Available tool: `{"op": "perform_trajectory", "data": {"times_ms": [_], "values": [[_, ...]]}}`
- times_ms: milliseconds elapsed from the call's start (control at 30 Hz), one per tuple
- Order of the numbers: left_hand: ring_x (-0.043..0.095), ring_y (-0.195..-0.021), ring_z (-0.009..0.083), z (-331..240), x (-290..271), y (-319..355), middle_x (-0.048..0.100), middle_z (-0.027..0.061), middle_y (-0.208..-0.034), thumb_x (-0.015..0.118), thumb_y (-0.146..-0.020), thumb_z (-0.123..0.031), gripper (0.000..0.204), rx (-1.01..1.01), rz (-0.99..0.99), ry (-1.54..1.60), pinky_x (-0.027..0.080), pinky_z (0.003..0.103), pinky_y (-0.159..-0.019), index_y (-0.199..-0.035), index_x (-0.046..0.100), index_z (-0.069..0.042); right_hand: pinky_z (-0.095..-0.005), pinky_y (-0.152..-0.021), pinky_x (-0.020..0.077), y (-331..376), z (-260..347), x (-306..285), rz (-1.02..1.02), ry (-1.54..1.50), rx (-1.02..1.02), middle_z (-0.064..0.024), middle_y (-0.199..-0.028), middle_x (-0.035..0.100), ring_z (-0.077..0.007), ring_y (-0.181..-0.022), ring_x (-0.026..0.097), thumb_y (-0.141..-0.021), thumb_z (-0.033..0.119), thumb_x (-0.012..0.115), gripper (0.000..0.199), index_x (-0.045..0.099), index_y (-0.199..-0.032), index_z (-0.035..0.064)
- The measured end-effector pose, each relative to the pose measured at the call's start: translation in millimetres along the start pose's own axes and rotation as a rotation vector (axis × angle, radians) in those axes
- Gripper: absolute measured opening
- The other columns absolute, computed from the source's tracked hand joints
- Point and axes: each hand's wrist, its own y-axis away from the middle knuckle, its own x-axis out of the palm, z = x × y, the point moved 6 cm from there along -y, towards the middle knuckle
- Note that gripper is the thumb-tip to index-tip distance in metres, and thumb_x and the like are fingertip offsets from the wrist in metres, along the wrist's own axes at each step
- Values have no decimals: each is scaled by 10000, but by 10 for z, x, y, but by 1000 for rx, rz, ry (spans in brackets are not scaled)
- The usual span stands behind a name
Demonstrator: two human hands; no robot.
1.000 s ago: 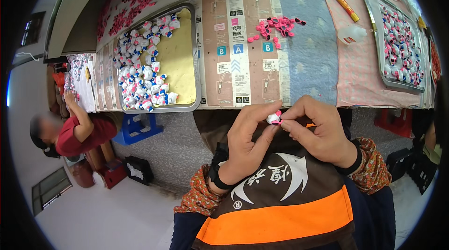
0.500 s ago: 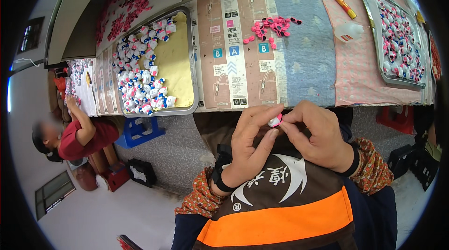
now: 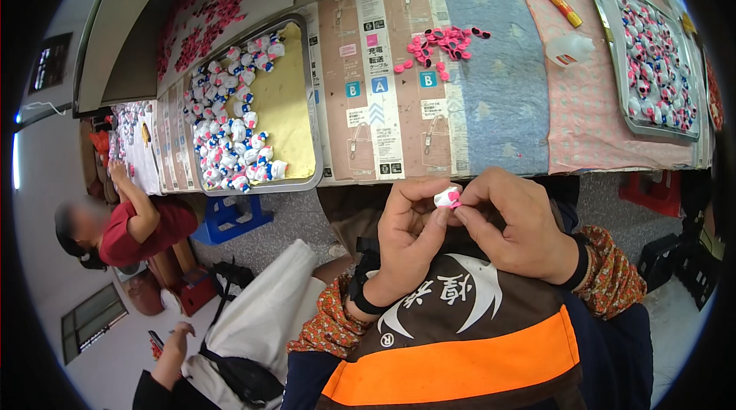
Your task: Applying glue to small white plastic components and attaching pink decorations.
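- Own hands: 2. Left hand (image 3: 412,227) and right hand (image 3: 520,227), both raised just past the near table edge, in front of the brown apron (image 3: 383,345).
- Small figure (image 3: 442,198): 1 in hand, white with pink.
- Grip: left thumb and fingers clamped on the figure's white side; right thumb and index finger together at its pink part. Rest of right fingers curled.
- Position: figure between the two sets of fingertips, hands nearly meeting around it; off the table.
- Trays: 2, metal. Left tray (image 3: 314,115) with yellow liner (image 3: 284,123), white-blue-pink figures (image 3: 218,151) crowding its left side; dozens, overlapping, no exact count.
- Right tray (image 3: 661,133): many figures (image 3: 652,65) with pink and dark bits, packed, too dense to count.
- Loose pink pieces (image 3: 448,44): 1 pile, exact number unclear, across printed sheet (image 3: 387,123) and blue cloth (image 3: 502,88). Well apart from the hands.
- More pink bits (image 3: 218,8) scattered upper left, uncountable.
- Yellow-red tube: 1 (image 3: 560,4). White bottle: 1 (image 3: 569,50). Both on pink cloth (image 3: 586,115), near right tray.
- Stools: 2, blue stool (image 3: 222,218), red stool (image 3: 652,191).
- Other people: 2. Seated person in red shirt (image 3: 142,224); another person's hand (image 3: 178,333), lower left.
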Motion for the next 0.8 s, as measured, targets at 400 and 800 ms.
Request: {"op": "perform_trajectory", "data": {"times_ms": [400, 800], "values": [[619, -1013, 147, -11, 8, -6, 585, 122, -1165, 546, -965, 41, 300, -15, -11, -1, 550, 285, -885, -1260, 492, 29, -277, -513, 480, 20, -56, 26, 2, -99, 153, -75, -710, 583, -155, -562, 615, -827, -9, 702, 187, 527, -883, 25], [658, -1021, 197, 21, -24, -23, 609, 174, -1199, 518, -997, -16, 300, -113, 71, 23, 583, 327, -868, -1286, 476, 51, -221, -541, 441, 38, -229, 31, 52, -297, 377, -17, -739, 586, -44, -626, 557, -871, 35, 711, 172, 597, -998, 13]]}}
